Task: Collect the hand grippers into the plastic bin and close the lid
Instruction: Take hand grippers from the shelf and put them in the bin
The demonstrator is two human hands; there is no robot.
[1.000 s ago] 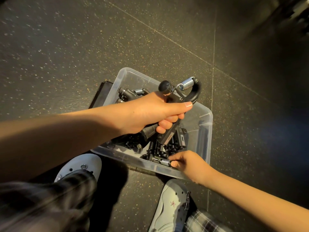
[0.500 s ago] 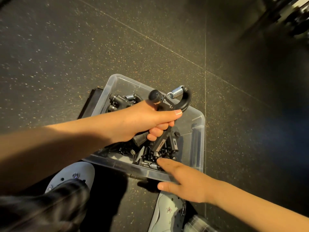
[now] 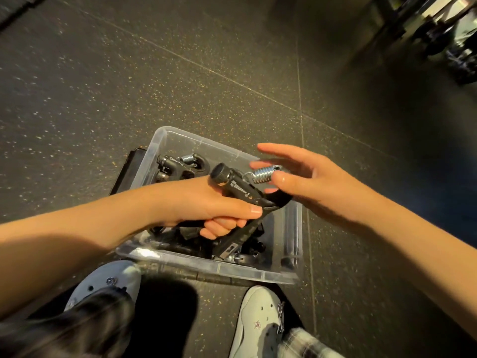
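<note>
Clamps left hand fingers round one handle of a black hand gripper, lifted just above the plastic bin, probably to steady it for the other hand. Spreads right hand fingers apart about the spring, just beyond the left thumb; contact unclear. Keeps more grippers piled in the bin beneath the knuckles. Rests everything on a dark speckled floor, with blurred gym equipment far past the fingertips.

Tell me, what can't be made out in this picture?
Head view: count of grippers in the plastic bin; the left hand and its forearm cover the pile.
The dark flat thing behind the bin: mostly hidden by it; lid or not, unclear.
Top-right gear: blurred, cut by the edge.
</note>
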